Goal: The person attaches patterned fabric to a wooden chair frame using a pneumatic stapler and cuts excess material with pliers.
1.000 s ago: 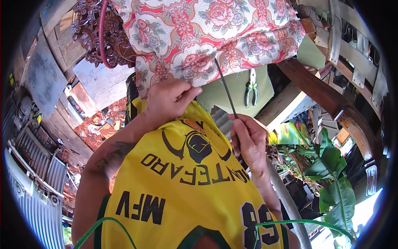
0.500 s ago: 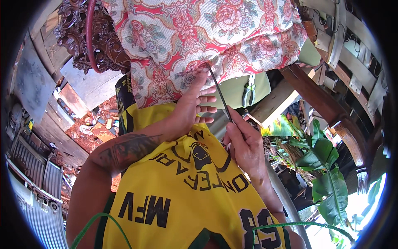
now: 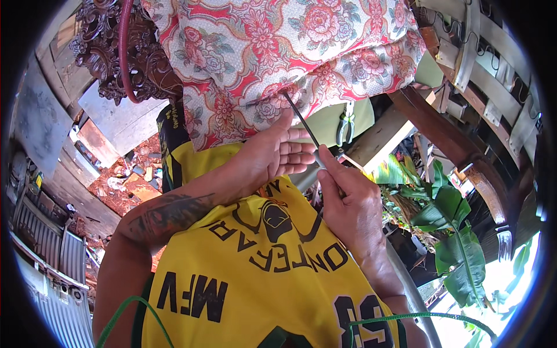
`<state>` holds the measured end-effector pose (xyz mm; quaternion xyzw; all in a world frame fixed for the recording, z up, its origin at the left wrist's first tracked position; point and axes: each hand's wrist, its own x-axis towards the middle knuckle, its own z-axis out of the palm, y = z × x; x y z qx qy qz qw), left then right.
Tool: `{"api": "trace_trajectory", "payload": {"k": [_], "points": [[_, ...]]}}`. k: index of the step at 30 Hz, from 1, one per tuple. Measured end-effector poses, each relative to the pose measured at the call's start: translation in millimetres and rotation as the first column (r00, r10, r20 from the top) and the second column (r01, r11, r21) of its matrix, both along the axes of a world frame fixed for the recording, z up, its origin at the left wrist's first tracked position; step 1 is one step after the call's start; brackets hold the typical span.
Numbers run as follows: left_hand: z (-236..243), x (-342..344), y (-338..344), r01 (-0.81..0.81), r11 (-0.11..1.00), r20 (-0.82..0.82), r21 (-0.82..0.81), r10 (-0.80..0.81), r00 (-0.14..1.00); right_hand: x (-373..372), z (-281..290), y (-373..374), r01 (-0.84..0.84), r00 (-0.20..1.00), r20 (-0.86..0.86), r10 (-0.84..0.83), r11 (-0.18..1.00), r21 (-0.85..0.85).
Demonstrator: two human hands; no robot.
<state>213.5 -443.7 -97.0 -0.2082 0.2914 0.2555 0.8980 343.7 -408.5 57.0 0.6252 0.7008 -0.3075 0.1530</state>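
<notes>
Floral red-and-cream upholstery fabric (image 3: 325, 35) covers a cushioned piece across the top of the view. My right hand (image 3: 351, 197) grips a thin dark rod-like tool (image 3: 301, 120), its grip end mostly hidden by the fingers. The tool slants up and left, and its tip meets a fold near the fabric's front edge. My left hand (image 3: 278, 149) lies beside the shaft, fingers stretched out and slightly curled, palm toward the tool. Its thumb points up against the fabric just below the tip. Nothing shows in that palm.
Black-and-green pliers (image 3: 346, 124) rest against an olive-green surface under the fabric. Dark carved wood (image 3: 136, 58) and a red tube (image 3: 124, 52) stand at upper left. A curved wooden leg (image 3: 458, 139), slatted frame (image 3: 481, 58) and leafy plant (image 3: 458, 243) are at right.
My right hand has shifted slightly right and turned, closer to the left fingers. The left fingers have curled a little. The tool's tip stays at the fabric fold.
</notes>
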Motion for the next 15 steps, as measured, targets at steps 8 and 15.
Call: {"api": "trace_trajectory", "payload": {"k": [8, 15], "points": [[31, -30, 24, 0.203, 0.973, -0.053, 0.114, -0.198, 0.979, -15, 2, -8, 0.052, 0.997, 0.053, -0.05, 0.998, -0.037], [7, -26, 31, 0.214, 0.932, -0.373, 0.294, -0.095, 0.923, -12, -15, -32, 0.329, 0.922, -0.165, -0.349, 0.934, -0.137]]}}
